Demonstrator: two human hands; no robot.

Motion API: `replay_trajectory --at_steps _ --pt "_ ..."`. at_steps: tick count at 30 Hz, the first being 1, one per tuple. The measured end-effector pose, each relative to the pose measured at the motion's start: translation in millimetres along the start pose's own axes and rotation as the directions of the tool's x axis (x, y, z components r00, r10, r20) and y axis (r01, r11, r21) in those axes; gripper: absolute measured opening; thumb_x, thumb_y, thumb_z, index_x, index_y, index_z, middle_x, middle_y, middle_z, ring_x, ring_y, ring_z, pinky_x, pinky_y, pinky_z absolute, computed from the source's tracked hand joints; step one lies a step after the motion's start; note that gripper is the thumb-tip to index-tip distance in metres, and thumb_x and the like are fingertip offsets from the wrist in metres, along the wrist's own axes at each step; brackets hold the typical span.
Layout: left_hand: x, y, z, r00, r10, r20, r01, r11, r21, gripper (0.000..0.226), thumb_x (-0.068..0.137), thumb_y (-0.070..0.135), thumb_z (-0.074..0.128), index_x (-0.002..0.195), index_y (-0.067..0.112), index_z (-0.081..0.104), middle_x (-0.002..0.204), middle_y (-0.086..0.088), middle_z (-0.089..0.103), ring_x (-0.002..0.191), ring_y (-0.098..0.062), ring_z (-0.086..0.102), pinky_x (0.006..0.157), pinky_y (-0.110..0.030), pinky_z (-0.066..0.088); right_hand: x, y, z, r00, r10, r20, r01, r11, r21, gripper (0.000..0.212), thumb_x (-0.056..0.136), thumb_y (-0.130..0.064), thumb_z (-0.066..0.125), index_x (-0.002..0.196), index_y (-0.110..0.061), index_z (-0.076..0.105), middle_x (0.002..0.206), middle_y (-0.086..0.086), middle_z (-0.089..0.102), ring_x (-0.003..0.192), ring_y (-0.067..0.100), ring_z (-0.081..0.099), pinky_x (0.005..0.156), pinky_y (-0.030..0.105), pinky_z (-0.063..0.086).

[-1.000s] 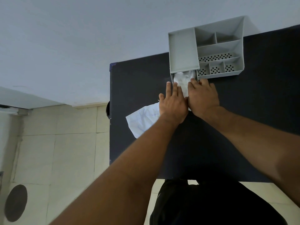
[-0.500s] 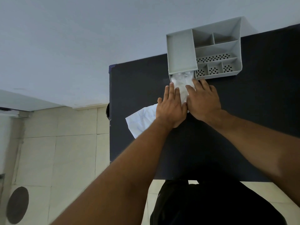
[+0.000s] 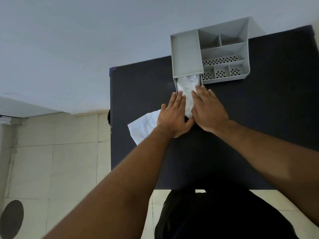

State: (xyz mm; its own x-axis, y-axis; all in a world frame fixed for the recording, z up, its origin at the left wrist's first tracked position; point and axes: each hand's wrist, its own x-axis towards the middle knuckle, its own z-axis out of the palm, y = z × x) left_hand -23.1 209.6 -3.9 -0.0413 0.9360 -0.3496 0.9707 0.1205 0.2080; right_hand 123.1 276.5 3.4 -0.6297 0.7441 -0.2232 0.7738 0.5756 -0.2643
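Observation:
A grey plastic organiser (image 3: 224, 49) with several compartments stands at the far edge of the dark table (image 3: 259, 118). Its drawer (image 3: 175, 83) at the lower left is pulled out toward me and holds crumpled white material (image 3: 187, 88). My left hand (image 3: 172, 116) and my right hand (image 3: 209, 111) lie side by side with straight fingers on the front of that drawer and the white material. The drawer's front is hidden under my hands. A white sheet of paper (image 3: 143, 126) lies under my left hand and sticks out to the left.
The table's left edge (image 3: 110, 118) drops to a tiled floor (image 3: 60, 161). A pale wall (image 3: 86, 40) rises behind the table. A dark round object (image 3: 11, 219) lies on the floor at the lower left. My dark clothing (image 3: 215, 216) shows below the table's near edge.
Both hands have slid back toward me, and more of the drawer with the white material shows in front of the organiser.

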Motion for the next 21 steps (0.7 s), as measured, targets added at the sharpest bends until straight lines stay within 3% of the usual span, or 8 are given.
replay_trajectory --at_steps 5,9,13,17,21 --pt "7 1 -2 1.0 -0.021 0.007 0.02 0.999 0.032 0.076 0.101 0.056 0.028 0.16 0.01 0.015 0.17 -0.006 0.004 0.156 -0.022 -0.002 0.118 -0.056 0.021 8 0 0 1.0 0.0 0.027 0.003 0.992 -0.123 0.058 0.106 -0.033 0.024 0.158 -0.008 0.025 0.167 0.014 0.019 0.157 0.028 0.008 0.126 0.047 0.004" --pt "10 0 -5 0.999 -0.022 0.036 0.02 0.998 0.064 0.071 0.104 0.052 0.024 0.161 0.011 0.014 0.17 -0.005 0.003 0.156 -0.023 -0.002 0.118 -0.056 0.02 12 -1 -1 0.998 0.043 0.042 -0.038 0.992 -0.117 0.057 0.106 -0.036 0.023 0.157 -0.01 0.028 0.167 0.011 0.023 0.157 0.027 0.006 0.126 0.051 0.004" --pt "9 -1 -8 0.998 -0.03 0.058 0.026 0.998 0.059 0.069 0.106 0.052 0.02 0.161 0.012 0.013 0.17 -0.003 0.001 0.156 -0.023 -0.001 0.119 -0.056 0.019 10 -2 -2 0.997 0.073 0.015 -0.072 0.996 -0.057 0.056 0.104 -0.037 0.03 0.155 -0.014 0.034 0.165 0.012 0.026 0.156 0.029 0.012 0.124 0.054 0.01" --pt "2 0 -5 1.0 -0.03 -0.007 0.03 0.999 0.027 0.068 0.105 0.051 0.024 0.159 0.011 0.022 0.169 -0.006 0.01 0.156 -0.024 0.007 0.118 -0.056 0.026 -6 -6 3 0.98 0.122 -0.159 -0.113 0.991 0.066 0.052 0.099 -0.033 0.042 0.146 -0.011 0.048 0.157 0.016 0.04 0.147 0.032 0.034 0.12 0.054 0.027" --pt "-8 1 0 0.997 0.014 -0.074 -0.012 1.0 0.025 0.073 0.1 0.055 0.037 0.158 0.011 0.025 0.169 -0.008 0.012 0.156 -0.025 0.008 0.116 -0.055 0.026 -22 -11 12 0.966 0.152 -0.209 -0.117 0.978 0.174 0.055 0.099 -0.035 0.041 0.146 -0.007 0.044 0.154 0.019 0.041 0.144 0.034 0.038 0.119 0.052 0.031"
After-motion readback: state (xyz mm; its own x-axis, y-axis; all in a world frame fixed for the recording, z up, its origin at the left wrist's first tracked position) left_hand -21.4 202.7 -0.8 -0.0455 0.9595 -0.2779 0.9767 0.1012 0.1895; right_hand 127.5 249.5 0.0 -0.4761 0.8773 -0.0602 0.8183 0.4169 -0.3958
